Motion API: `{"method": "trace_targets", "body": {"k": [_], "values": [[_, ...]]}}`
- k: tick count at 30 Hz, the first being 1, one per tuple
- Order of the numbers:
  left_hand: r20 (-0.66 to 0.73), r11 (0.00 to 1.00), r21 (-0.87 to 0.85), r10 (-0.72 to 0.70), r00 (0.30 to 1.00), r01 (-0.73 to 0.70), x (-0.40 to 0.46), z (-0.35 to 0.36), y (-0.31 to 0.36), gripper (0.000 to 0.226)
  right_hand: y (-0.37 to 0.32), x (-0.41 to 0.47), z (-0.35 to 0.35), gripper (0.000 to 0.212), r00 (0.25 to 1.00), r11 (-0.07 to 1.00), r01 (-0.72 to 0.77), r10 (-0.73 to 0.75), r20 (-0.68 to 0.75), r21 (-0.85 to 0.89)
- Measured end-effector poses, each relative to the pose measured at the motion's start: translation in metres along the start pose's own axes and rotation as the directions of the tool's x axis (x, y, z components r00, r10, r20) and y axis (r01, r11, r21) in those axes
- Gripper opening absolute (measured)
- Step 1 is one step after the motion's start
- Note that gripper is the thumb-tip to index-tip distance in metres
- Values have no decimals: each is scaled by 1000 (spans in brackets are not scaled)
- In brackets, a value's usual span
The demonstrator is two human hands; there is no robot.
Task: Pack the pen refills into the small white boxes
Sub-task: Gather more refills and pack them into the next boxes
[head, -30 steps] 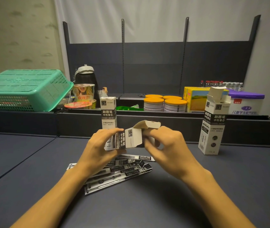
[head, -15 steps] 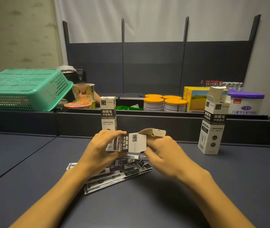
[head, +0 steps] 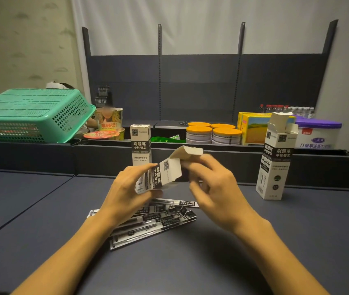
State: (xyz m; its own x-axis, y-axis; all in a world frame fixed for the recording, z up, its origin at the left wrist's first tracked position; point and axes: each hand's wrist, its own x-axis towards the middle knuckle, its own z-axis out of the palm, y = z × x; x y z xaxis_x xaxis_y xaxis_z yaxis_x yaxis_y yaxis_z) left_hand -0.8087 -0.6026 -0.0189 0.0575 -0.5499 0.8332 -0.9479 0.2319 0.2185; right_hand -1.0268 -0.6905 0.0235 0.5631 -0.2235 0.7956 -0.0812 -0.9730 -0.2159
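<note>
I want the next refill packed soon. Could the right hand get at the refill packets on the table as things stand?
Probably yes. The right hand hovers just above the refill packets, fingers loosely curled and holding nothing. The box sits in the left hand, off the path.

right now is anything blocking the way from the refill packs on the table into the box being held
Nothing visible does. The held box is tipped on its side in the left hand, its end flap open toward the right hand. The refill packs lie on the table directly beneath both hands, with no other object between them and the box mouth.
</note>
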Motion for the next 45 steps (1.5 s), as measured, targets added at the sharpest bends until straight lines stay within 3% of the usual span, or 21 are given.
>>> {"method": "trace_targets", "body": {"k": [2,5,9,13,16,23,27,33,36,40,42,45], "values": [[-21,1000,12,-13,1000,13,0,-1,0,66,3,1,-3,26,996,1000,0,2,-90,24],[-38,999,31,-25,999,26,1,-2,1,65,9,0,-5,15,993,996,-81,83,-81,36],[-65,999,39,-36,997,38,2,-4,2,66,18,-3,2,14,974,984,-173,178,138,-46],[-53,998,48,-46,998,48,0,-3,-1,68,17,-14,19,33,825,941,-249,329,460,-228],[-42,997,54,-52,998,54,1,-3,-1,68,16,-19,30,37,770,914,-261,391,504,-311],[-40,998,35,-48,998,50,0,-5,-1,67,15,-19,37,39,753,886,-211,417,510,-413],[-44,998,27,-48,998,49,1,-5,0,66,21,-18,31,27,745,883,-365,467,475,-296],[-32,998,27,-56,998,56,0,-5,-2,68,26,-13,18,9,708,791,-600,595,379,-120],[-25,998,17,-59,998,60,1,-5,-2,69,20,-5,9,5,653,655,-745,678,337,128],[-27,998,20,-62,998,62,0,-5,-2,69,2,4,-7,9,596,278,-763,652,469,584],[-27,997,20,-69,997,69,0,-5,-3,68,-4,6,-12,13,617,216,-723,630,473,656],[-29,996,10,-89,996,89,1,-6,-3,70,-4,7,-17,33,671,222,-652,615,415,725]]}}
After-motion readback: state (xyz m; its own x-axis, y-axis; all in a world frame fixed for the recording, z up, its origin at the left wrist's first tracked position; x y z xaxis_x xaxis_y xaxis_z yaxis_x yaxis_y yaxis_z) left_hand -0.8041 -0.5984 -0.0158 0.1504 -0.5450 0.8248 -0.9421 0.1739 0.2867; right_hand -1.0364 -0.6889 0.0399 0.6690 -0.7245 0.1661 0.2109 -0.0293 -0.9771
